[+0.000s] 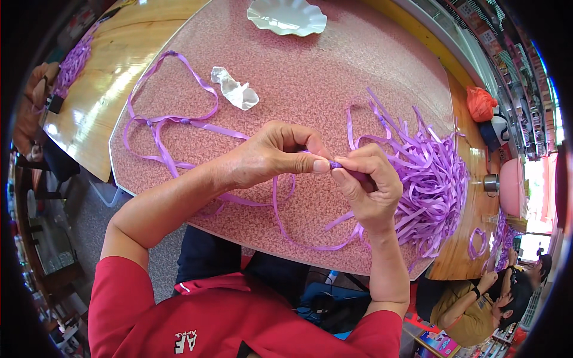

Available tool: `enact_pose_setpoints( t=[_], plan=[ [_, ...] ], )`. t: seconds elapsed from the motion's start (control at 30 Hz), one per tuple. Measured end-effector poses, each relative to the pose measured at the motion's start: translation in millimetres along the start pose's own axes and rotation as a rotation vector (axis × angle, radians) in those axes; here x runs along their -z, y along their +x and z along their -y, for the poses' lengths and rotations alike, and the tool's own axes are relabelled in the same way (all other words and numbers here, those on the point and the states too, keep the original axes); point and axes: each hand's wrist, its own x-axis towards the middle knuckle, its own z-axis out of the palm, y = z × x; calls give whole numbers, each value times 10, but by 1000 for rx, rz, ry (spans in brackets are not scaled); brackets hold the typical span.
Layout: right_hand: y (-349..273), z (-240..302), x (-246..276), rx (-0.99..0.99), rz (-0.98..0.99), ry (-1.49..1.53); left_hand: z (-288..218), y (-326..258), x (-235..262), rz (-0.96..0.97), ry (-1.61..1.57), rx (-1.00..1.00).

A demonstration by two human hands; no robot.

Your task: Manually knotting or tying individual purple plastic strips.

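Wrapper (234, 88): crumpled, clear, on your desk (334, 65), upper middle.
Bag (480, 103): orange-red, bunched, far right.
Signs (486, 30): colourful, top right.

Ribbon pile (433, 185) blocks rt side; tabletop (322, 77) centre open.

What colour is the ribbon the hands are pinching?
Light purple, matching the loose ribbon pile; the ribbon shows best in the head view.

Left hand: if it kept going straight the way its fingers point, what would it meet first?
The left hand points rightward, so it would first press into the right hand, already touching at the purple ribbon pinched between them.
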Motion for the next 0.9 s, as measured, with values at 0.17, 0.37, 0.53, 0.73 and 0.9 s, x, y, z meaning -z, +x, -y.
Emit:
enact_pose_setpoints(
  t=[0.17, 0.37, 0.53, 0.73, 0.9],
  plan=[
    [0, 8, 2, 46, -21, -100, -12, 22, -34, -13, -14, -28],
    [-2, 3, 13, 99, 3, -162, -4, 13, -34, -20, 15, -29],
    [-9, 23, 12, 107, 6, -152, -17, 5, -30, -19, 71, -46],
    [1, 6, 24, 154, 38, -214, -15, -3, -4, -14, 86, -12],
    [7, -10, -30, 240, 0, -382, 20, 18, -25, -78, 267, -66]
  ],
)
